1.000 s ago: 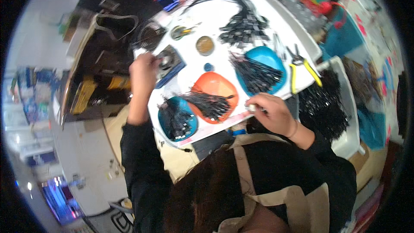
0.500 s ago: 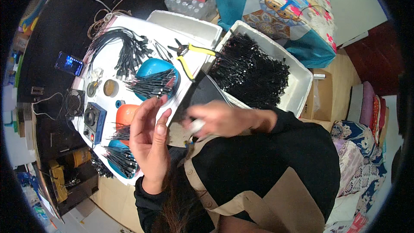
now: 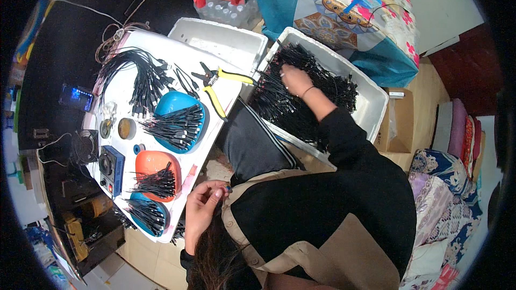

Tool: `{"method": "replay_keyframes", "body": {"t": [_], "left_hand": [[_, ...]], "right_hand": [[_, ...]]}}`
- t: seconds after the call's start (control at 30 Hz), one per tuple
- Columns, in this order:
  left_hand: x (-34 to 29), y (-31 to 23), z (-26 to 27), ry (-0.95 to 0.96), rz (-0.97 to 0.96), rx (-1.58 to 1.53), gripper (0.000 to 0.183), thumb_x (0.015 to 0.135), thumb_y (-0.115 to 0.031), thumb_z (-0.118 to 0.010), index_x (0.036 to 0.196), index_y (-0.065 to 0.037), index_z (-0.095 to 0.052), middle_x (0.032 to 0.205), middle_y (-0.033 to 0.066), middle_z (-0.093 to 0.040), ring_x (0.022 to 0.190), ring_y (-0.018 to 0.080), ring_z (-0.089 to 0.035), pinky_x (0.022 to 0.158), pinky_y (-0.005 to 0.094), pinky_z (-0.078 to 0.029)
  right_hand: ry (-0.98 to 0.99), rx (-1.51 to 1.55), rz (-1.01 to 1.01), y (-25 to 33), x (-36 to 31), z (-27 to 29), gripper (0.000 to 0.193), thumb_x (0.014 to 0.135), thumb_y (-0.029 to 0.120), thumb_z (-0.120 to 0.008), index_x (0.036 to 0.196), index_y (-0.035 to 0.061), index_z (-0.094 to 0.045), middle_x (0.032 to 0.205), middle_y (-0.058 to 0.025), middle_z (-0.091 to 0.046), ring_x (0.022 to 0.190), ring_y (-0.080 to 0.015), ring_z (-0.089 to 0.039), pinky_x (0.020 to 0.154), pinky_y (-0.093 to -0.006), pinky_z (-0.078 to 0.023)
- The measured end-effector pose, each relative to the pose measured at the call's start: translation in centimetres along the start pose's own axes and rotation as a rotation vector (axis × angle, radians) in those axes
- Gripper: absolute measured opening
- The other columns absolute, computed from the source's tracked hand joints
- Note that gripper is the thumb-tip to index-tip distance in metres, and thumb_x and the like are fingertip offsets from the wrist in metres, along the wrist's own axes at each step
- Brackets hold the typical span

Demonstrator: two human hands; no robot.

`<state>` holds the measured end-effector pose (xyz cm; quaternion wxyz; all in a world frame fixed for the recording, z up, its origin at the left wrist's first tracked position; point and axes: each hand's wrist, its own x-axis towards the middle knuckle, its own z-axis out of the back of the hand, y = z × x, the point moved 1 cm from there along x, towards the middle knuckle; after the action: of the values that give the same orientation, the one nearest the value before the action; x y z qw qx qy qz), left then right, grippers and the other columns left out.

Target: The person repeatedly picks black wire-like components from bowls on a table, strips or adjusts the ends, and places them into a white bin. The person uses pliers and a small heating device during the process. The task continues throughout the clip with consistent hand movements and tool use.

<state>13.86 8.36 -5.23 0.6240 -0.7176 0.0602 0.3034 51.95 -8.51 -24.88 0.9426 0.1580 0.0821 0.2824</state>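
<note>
My right hand (image 3: 296,80) reaches into a white foam box, down on a big heap of black cables (image 3: 328,88). Its fingertips sink among the cables, so whether they grip one is hidden. My left hand (image 3: 203,208) is held low over my lap, by the near edge of the white table (image 3: 188,67). Thumb and fingers are pinched together there, with a tiny blue and orange bit at the tips, too small to name. Bundles of short black cables lie in a blue bowl (image 3: 198,108), an orange bowl (image 3: 156,158) and a second blue bowl (image 3: 161,225).
Yellow-handled wire strippers (image 3: 236,77) lie at the table's far right corner. Another foam box (image 3: 226,48) stands behind. Further left are longer black cables (image 3: 142,75), a blue soldering station (image 3: 112,166), a round tin (image 3: 127,128) and a phone (image 3: 77,98).
My right hand has gone from my lap up and right into the cable box. My left hand has dropped from in front of the bowls toward my lap, its fingers closing.
</note>
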Motion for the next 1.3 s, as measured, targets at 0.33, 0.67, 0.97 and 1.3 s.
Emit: {"method": "replay_keyframes", "body": {"t": [0.33,0.67,0.97,1.3], "left_hand": [[1.6,0.4,-1.0,-0.074,0.167,-0.108,0.018,0.094,-0.004,-0.056,0.110,0.004,-0.061,0.092,0.0060,-0.066,0.084,0.0098,-0.061,0.079,0.0217,-0.047],[2.9,1.3,-0.3,0.015,0.124,0.009,0.021,0.094,-0.006,-0.057,0.111,0.004,-0.061,0.093,0.0062,-0.066,0.088,0.0109,-0.061,0.081,0.0237,-0.047],[1.0,2.8,1.0,-0.013,-0.014,-0.034,0.022,0.095,-0.012,-0.057,0.111,0.002,-0.061,0.091,0.0034,-0.064,0.085,0.0081,-0.060,0.079,0.0234,-0.048],[-7.9,4.6,10.8,-0.845,-0.194,0.137,0.014,0.092,-0.008,-0.059,0.096,0.003,-0.065,0.079,0.0040,-0.064,0.065,0.0102,-0.056,0.060,0.0250,-0.046]], "right_hand": [[-0.029,0.005,0.039,0.9,2.8,-6.1,0.026,0.079,0.021,-0.070,0.093,0.0027,-0.057,0.095,-0.0161,-0.060,0.090,-0.0348,-0.061,0.077,-0.0458,-0.050],[-0.131,-0.019,-0.273,-9.4,3.7,1.0,0.035,0.091,0.011,-0.044,0.124,0.0047,-0.049,0.097,-0.0288,-0.064,0.086,-0.0448,-0.063,0.075,-0.0528,-0.048],[0.064,-0.191,-0.088,-10.3,4.8,-5.4,0.052,0.092,0.020,-0.055,0.137,0.0010,-0.039,0.132,-0.0204,-0.045,0.123,-0.0382,-0.042,0.104,-0.0493,-0.033],[-0.579,0.661,-0.054,-2.0,-0.4,6.4,0.025,0.100,0.021,-0.045,0.105,0.0008,-0.059,0.084,-0.0061,-0.061,0.074,-0.0175,-0.057,0.069,-0.0320,-0.046]]}}
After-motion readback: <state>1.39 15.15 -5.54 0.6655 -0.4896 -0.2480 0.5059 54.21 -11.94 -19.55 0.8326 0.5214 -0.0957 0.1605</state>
